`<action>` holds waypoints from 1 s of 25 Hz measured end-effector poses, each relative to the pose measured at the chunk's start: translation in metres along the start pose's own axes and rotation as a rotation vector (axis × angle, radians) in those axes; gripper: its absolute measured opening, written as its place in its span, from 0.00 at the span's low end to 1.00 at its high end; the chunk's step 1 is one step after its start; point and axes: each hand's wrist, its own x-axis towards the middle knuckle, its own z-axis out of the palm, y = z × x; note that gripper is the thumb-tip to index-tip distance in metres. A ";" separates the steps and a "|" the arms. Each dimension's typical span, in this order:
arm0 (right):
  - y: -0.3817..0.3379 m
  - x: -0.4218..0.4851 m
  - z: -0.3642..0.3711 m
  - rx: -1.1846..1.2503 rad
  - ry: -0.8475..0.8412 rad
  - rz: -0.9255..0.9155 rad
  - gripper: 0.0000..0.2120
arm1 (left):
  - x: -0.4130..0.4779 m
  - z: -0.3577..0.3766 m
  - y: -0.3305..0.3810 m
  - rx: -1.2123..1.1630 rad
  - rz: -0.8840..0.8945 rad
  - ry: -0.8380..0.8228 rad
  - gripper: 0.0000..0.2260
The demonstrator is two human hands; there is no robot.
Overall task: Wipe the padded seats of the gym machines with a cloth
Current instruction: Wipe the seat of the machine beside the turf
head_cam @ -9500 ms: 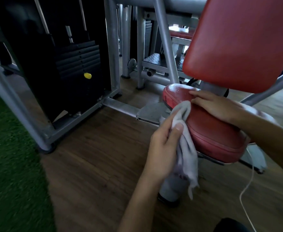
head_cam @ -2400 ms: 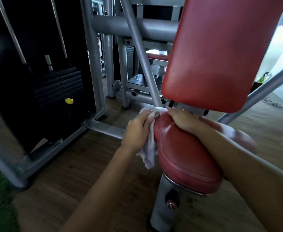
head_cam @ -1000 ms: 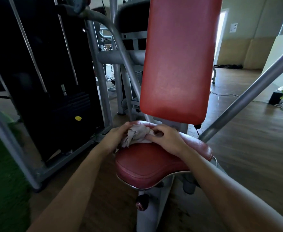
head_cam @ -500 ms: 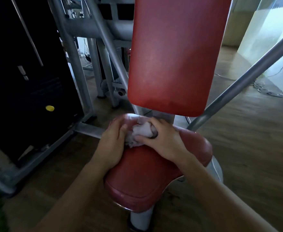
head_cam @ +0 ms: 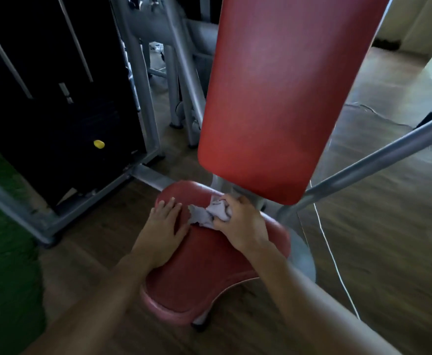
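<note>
A red padded seat (head_cam: 199, 272) sits low in the middle, under a tall red backrest (head_cam: 276, 98). A crumpled pale grey cloth (head_cam: 211, 212) lies on the seat's far part, just below the backrest. My right hand (head_cam: 240, 224) grips the bunched cloth with curled fingers and holds it against the pad. My left hand (head_cam: 162, 231) rests flat on the seat's left side with straight fingers, its thumb close to the cloth's loose edge.
A black weight stack (head_cam: 56, 111) with a yellow pin (head_cam: 99, 144) stands at the left in a grey frame. A grey slanted bar (head_cam: 378, 155) crosses at the right. A thin white cord (head_cam: 332, 254) hangs by the seat. Green turf (head_cam: 2, 252) borders the wooden floor.
The cloth has passed from my left hand to my right. My left hand let go, moved left and now lies flat on the seat. The view tilted further down.
</note>
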 end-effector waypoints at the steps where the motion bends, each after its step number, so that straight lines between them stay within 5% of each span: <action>1: 0.003 -0.001 -0.010 -0.021 -0.055 -0.014 0.23 | -0.002 -0.001 0.009 0.044 -0.037 -0.028 0.31; 9: 0.015 0.003 -0.110 0.039 -0.343 0.079 0.16 | -0.018 -0.055 0.112 -0.025 -0.396 0.001 0.15; 25: -0.029 -0.027 -0.476 -0.095 -0.252 0.170 0.15 | -0.088 -0.255 0.400 -0.017 -0.139 0.086 0.10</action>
